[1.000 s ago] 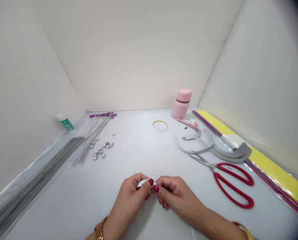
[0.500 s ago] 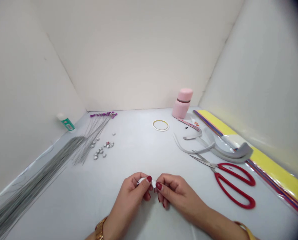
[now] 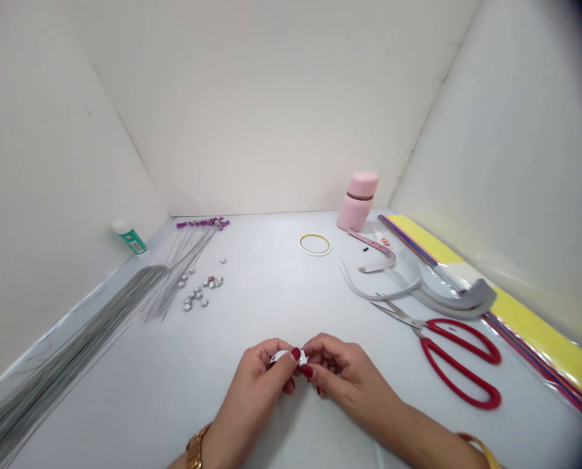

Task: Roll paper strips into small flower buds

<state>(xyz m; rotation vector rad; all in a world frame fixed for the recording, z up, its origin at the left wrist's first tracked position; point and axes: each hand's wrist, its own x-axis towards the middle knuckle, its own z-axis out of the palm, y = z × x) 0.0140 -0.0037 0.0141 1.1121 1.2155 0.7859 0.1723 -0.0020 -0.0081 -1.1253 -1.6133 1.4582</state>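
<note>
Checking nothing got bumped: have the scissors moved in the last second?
No. The scissors lie where they did, judged against the grey strips and pink bottle.

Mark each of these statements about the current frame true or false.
1. The left hand and right hand both pinch a small silver piece. True.
2. The scissors are in the right hand. False: they lie on the table, to the right of both hands.
3. The pink bottle stands upright at the back. True.
4. The wires lie on the right side. False: they lie on the left.
</note>
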